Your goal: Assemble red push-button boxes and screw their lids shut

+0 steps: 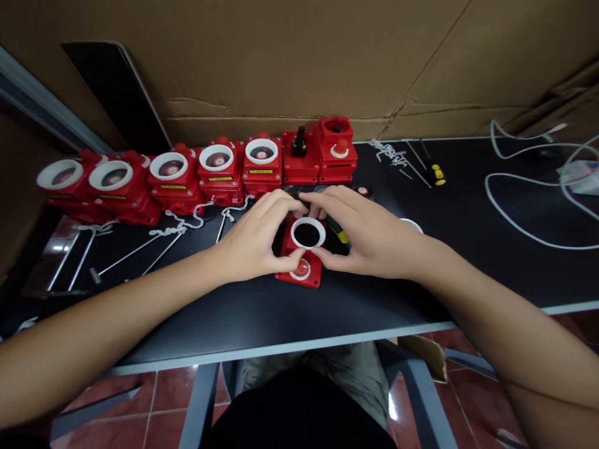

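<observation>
A white ring point(309, 221) sits around a dark round opening on a small red housing point(312, 279), which has a red button point(302, 269) on its near part. My left hand point(257, 234) curves around the ring's left side, its thumb tip at the near rim. From the other side my right hand point(369, 234) grips the ring likewise, thumb at the near right rim and fingers at the far side. Some fingertips are hidden behind the ring. Beside my right fingers lies a green and yellow tool handle point(337, 229), partly covered by the hand.
Several red boxes with white rings point(216, 157) line the back left. Metal rods point(128, 254) and white string lie before them. A red box with a black part point(298, 143), a yellow-handled screwdriver point(437, 174) and a white cable point(519, 234) are farther right.
</observation>
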The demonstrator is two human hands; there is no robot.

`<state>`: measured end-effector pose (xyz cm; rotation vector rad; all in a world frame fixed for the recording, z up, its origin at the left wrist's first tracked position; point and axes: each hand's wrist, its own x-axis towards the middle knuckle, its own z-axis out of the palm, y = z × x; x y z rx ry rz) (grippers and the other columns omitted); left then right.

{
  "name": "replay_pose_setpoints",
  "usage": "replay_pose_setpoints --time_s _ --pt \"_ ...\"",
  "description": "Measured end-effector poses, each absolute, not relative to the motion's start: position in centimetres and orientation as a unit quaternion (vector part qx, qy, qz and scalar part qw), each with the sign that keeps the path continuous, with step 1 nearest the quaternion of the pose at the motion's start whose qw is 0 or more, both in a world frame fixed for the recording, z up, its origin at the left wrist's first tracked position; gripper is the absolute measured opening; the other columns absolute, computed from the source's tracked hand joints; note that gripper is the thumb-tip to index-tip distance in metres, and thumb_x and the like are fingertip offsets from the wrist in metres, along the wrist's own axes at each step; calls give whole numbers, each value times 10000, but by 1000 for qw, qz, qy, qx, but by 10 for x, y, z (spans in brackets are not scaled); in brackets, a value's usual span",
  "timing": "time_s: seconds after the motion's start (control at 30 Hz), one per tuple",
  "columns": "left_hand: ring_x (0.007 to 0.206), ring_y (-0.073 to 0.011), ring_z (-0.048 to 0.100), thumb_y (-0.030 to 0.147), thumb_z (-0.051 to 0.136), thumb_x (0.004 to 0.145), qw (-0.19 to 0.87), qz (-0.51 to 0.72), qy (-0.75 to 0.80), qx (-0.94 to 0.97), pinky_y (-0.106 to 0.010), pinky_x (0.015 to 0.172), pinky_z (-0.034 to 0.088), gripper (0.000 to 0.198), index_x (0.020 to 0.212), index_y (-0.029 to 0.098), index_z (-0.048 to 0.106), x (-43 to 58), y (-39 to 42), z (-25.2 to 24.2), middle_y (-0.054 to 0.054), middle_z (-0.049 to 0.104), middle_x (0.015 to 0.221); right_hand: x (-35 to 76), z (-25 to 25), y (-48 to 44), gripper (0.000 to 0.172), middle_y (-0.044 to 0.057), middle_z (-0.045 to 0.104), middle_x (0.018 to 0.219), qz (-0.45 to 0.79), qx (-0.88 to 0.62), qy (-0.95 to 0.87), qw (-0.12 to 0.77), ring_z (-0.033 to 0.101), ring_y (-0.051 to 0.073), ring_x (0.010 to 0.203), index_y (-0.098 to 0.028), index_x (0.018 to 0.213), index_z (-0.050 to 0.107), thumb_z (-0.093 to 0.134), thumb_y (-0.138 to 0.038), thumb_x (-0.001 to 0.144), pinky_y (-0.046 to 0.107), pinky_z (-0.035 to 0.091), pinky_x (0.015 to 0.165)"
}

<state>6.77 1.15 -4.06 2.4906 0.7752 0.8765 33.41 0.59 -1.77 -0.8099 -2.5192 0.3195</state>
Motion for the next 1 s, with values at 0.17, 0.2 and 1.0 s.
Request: replay_pose_setpoints --time_s 0.17,0.2,1.0 --pt "1168 -296 670 279 748 954 192 319 272 887 -453 996 598 398 1299 217 558 68 11 -40 -127 680 1289 332 -17 5 748 168 723 1266 110 -307 -915 236 707 319 1155 -143 1626 535 787 -430 983 478 640 986" --pt "1171 -296 670 278 746 956 191 320 271 888 -454 996 598 395 1297 216 558 68 11 -40 -126 680 1286 332 -17 4 743 165 722 1254 107 -308 -916 236 708 314 1140 -139 1619 539 789 -430 982 471 640 972" --pt "1193 -304 670 289 750 945 189 309 273 891 -465 1018 602 416 1307 223 555 67 11 -40 -123 680 1292 333 -17 6 735 181 706 1383 105 -282 -923 240 701 323 1261 -148 1622 550 767 -360 952 487 648 1064"
